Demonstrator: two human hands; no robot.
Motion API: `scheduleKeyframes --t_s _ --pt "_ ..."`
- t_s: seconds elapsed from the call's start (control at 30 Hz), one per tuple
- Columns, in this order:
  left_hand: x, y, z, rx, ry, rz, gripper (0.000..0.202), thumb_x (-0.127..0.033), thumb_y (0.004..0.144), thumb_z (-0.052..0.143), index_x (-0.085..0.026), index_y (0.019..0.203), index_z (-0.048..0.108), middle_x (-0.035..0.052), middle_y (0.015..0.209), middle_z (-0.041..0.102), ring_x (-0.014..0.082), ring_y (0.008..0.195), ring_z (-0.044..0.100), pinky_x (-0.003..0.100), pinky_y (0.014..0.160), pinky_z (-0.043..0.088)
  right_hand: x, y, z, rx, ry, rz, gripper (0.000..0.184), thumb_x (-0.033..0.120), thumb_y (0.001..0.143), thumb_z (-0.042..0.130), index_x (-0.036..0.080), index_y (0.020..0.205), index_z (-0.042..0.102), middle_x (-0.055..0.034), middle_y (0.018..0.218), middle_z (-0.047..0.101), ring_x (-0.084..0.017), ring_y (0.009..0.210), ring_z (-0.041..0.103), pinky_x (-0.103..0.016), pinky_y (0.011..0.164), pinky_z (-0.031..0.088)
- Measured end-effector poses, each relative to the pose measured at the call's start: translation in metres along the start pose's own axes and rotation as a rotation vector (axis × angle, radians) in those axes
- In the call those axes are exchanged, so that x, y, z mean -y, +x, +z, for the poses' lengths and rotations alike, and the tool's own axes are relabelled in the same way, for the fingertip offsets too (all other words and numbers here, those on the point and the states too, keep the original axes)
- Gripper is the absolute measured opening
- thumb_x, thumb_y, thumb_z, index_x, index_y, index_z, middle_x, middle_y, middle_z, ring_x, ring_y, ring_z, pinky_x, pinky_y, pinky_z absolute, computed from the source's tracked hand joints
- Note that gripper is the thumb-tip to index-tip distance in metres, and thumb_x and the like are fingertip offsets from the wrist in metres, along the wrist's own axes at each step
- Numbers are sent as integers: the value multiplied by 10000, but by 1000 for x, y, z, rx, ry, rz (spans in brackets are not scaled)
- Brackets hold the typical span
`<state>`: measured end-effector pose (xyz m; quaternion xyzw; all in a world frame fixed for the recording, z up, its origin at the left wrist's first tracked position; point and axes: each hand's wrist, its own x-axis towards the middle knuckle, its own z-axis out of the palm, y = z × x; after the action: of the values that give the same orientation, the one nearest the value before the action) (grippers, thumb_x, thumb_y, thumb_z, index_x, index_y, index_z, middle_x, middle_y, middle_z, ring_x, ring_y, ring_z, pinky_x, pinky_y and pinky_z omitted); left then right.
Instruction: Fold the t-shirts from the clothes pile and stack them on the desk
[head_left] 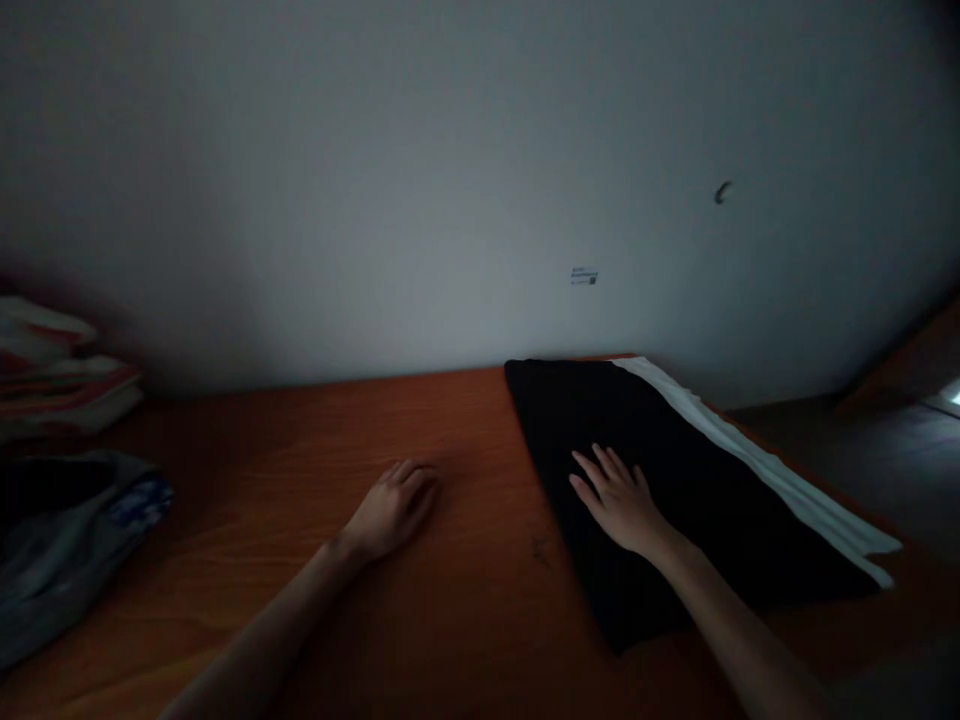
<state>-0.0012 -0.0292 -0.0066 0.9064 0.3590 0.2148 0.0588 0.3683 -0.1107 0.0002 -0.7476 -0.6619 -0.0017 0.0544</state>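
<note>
My right hand [619, 500] lies flat on a folded black cloth [705, 510], fingers spread, holding nothing. This cloth looks like a garment, though its exact kind does not show. White fabric [742, 450] runs along its right side, ending in two points near the front right. To the left of the black cloth, my left hand [391, 508] rests on the brown wooden surface [465, 600]. Its fingers are loosely bent with the thumb apart, and nothing shows in it. A gap of bare wood separates it from the cloth.
On the left lies a grey garment [67, 560] with a blue patterned patch. Behind it sits a striped folded stack of cloth [67, 380]. A pale wall [375, 200] borders the back edge, with a small label [583, 276] and a hook [722, 192].
</note>
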Motion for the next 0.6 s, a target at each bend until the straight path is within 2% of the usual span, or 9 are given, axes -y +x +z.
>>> scheduleKeyframes --t_s 0.1,0.17,0.23,0.33,0.43,0.5,0.6 --pt "23 -43 -26 -20 102 -64 307 -259 1014 390 -191 1121 671 114 1192 688 245 1087 646 431 989 534 6 7 10 107 -67 76 549 443 1007 364 211 1483 509 -202 1576 424 -429 1463 356 -701 1077 336" --pt "32 -64 -38 -25 140 -109 305 -231 999 392 -183 1107 674 121 1152 700 259 1041 647 450 956 537 20 17 12 48 -107 54 520 354 975 401 138 1415 575 -259 1516 476 -461 1409 423 -712 1032 375" --pt "37 -78 -45 -64 97 -171 287 -211 982 400 -183 1083 667 118 1099 709 253 1006 649 430 928 541 48 31 16 -76 -48 -83 487 297 942 419 114 1350 613 -266 1450 536 -430 1326 525 -648 1009 439" --pt "41 -86 -47 -158 -58 -284 225 -218 960 435 -197 1020 651 103 1012 709 225 944 661 372 879 550 111 49 33 -241 247 -317 457 369 945 434 169 1322 599 -196 1333 635 -329 1169 649 -497 949 534" --pt "43 -86 -47 -226 -186 -369 190 -245 947 471 -203 1017 643 94 986 701 211 887 668 342 824 550 170 59 59 -366 512 -342 470 434 946 438 175 1318 559 -179 1207 689 -305 1048 696 -470 874 570" --pt "44 -86 -46 -248 -245 -401 194 -261 945 487 -201 1031 651 88 967 695 203 855 664 330 798 539 193 61 71 -428 602 -331 459 441 945 443 174 1303 553 -173 1146 703 -309 1007 702 -483 858 569" --pt "47 -86 -44 -289 -345 -460 199 -289 933 525 -185 1029 665 77 918 680 186 786 639 307 740 514 201 60 76 -454 713 -377 415 447 950 456 194 1261 564 -139 1059 707 -291 969 701 -455 848 564"
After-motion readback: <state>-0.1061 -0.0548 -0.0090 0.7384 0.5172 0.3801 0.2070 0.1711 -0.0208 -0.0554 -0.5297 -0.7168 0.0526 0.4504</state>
